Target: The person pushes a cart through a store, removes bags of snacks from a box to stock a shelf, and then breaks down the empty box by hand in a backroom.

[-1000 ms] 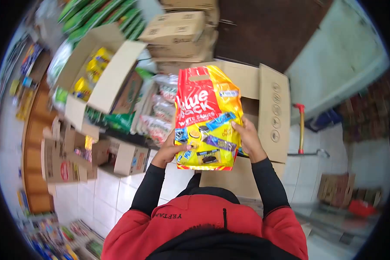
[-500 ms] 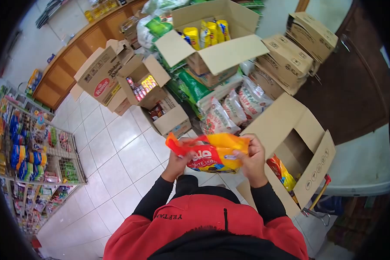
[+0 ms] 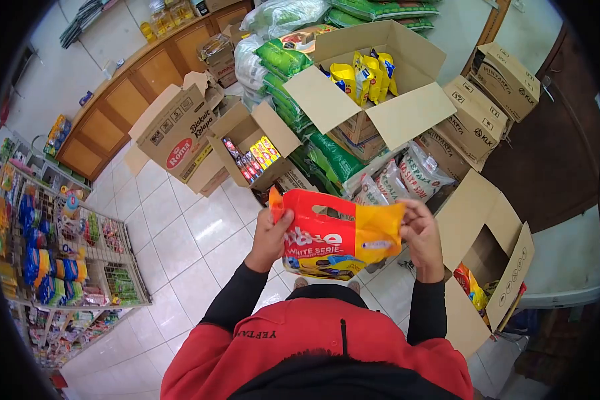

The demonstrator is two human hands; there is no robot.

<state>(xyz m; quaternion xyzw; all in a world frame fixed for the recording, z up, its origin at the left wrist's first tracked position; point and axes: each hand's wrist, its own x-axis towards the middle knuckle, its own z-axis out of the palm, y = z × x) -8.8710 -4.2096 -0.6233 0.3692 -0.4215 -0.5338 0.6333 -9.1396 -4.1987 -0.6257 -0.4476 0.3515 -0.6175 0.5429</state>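
Observation:
A red and yellow snack bag (image 3: 327, 233) with a handle slot at its top and "WHITE SERIES" printed on its front hangs before my chest. My left hand (image 3: 269, 239) is closed on its left edge, with the thumb over the red plastic. At the yellow right edge, my right hand (image 3: 423, 235) pinches the side with bent fingers. To the right of that hand stands an open carton (image 3: 477, 220) with a red and yellow packet (image 3: 471, 287) inside. Behind the bag lie several white printed sacks (image 3: 417, 172).
An open carton (image 3: 407, 123) of yellow packs stands on stacked goods ahead. A smaller carton (image 3: 247, 175) holds small colourful boxes, beside a Roma biscuit carton (image 3: 180, 137). Closed cartons (image 3: 470, 123) lean near the dark door. Wire shelving (image 3: 117, 247) with snacks stands left on the tiled floor (image 3: 200, 233).
The bag, crumpled and tilted before, now hangs flatter with its front and handle slot in plain view. Both hands have moved slightly apart. The camera view has shifted, so the cartons appear lower and further right.

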